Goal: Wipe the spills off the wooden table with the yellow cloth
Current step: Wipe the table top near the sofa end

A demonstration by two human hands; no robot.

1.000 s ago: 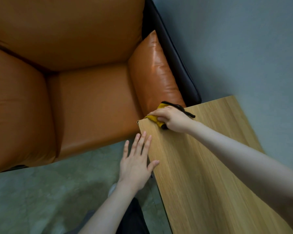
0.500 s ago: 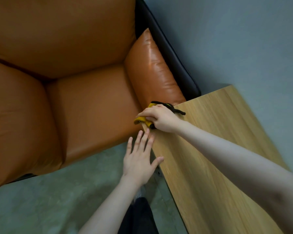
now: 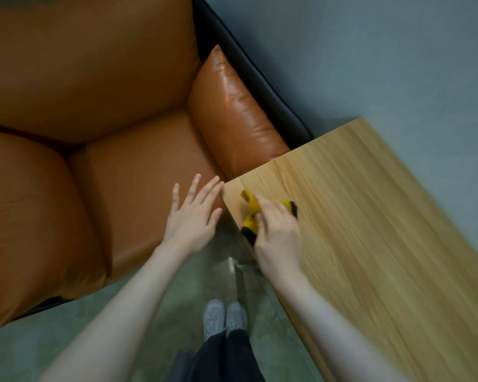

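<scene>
Yellow cloth point(image 3: 251, 214) under right hand point(image 3: 279, 232)

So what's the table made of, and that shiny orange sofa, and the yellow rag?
The table looks like light wood or a wood-look laminate: straight grain lines, matte finish. The orange sofa seems leather or faux leather: smooth, creased, with glossy highlights on its arm cushion. The yellow cloth, gripped by the right hand, looks like soft fabric with a black edge.
</scene>
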